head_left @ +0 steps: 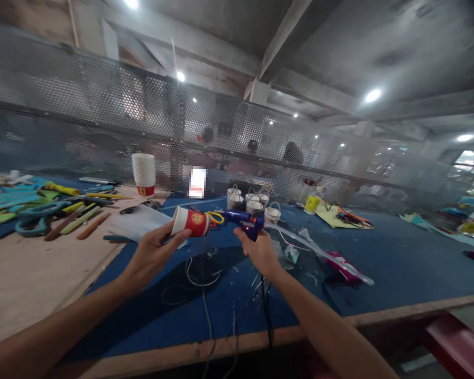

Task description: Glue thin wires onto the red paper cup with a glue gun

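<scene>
My left hand (156, 252) is closed around a red and white paper cup (197, 223), tipped on its side with its mouth toward the left. In my right hand (263, 252) is a blue hot glue gun (247, 222), with a long clear glue stick (319, 250) sticking out behind it. The gun's nozzle end points at the cup's base; whether they touch I cannot tell. Yellow scissor handles (216, 217) show between cup and gun. Behind the gun stand several white paper cups (253, 203) with thin looped handles.
A stack of paper cups (144, 171) stands at the back left. Scissors (39, 216), markers and cut paper lie left. A glue bottle (313, 201), a yellow sheet (334, 215) and a magenta box (343, 267) are right. Wires and a black cord (265, 310) cross the blue mat. Perforated metal mesh (150, 100) rises behind.
</scene>
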Action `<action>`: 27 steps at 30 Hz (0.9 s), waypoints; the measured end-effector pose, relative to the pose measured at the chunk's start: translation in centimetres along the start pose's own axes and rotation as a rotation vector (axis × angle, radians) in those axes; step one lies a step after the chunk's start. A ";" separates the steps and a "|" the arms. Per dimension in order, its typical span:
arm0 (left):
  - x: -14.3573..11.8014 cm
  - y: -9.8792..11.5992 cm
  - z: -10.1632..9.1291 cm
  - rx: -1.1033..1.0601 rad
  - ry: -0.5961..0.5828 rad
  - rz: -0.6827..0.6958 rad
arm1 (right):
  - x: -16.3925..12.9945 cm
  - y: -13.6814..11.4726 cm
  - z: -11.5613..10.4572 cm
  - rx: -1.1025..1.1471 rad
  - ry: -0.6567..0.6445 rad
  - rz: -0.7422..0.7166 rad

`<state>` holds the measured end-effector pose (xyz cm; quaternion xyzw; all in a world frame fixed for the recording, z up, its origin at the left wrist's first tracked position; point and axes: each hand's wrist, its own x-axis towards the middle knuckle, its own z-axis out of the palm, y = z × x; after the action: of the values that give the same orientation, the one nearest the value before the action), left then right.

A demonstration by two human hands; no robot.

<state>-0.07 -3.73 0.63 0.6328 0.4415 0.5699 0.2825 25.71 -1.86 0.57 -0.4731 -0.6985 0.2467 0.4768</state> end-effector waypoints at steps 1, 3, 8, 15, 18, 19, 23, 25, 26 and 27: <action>0.1 -0.1 -0.1 -0.006 0.016 -0.018 | 0.2 0.0 -0.1 0.063 -0.010 0.046; 0.5 -0.3 -0.4 -0.026 0.042 -0.055 | 0.7 0.3 0.0 0.196 -0.015 0.105; 1.1 -0.8 -0.9 -0.131 0.064 -0.093 | 1.4 1.8 0.8 0.396 -0.157 0.251; 1.2 -0.8 -0.8 -0.280 0.073 -0.130 | 1.4 2.8 0.5 -0.157 -0.237 0.173; 1.3 -0.8 -0.7 -0.335 0.070 -0.141 | 1.2 2.9 0.4 -0.285 -0.224 0.177; 1.3 -0.8 -0.7 -0.350 0.070 -0.147 | 1.1 3.0 0.4 -0.326 -0.203 0.179; 1.3 -1.1 -0.8 -0.394 0.074 -0.175 | 0.7 3.2 0.6 -0.488 -0.113 0.182; 1.3 -1.0 -0.7 -0.424 0.076 -0.179 | 0.6 2.9 0.7 -0.562 -0.071 0.151; 1.3 -0.8 -0.6 -0.440 0.072 -0.180 | 0.6 2.4 0.7 -0.563 -0.044 0.112; 1.3 -0.6 -0.4 -0.453 0.065 -0.182 | 0.6 1.8 0.8 -0.515 -0.026 0.067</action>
<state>-0.65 -2.35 0.82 0.4921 0.3667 0.6467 0.4530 25.72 -0.47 -0.93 -0.5986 -0.7283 0.0828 0.3232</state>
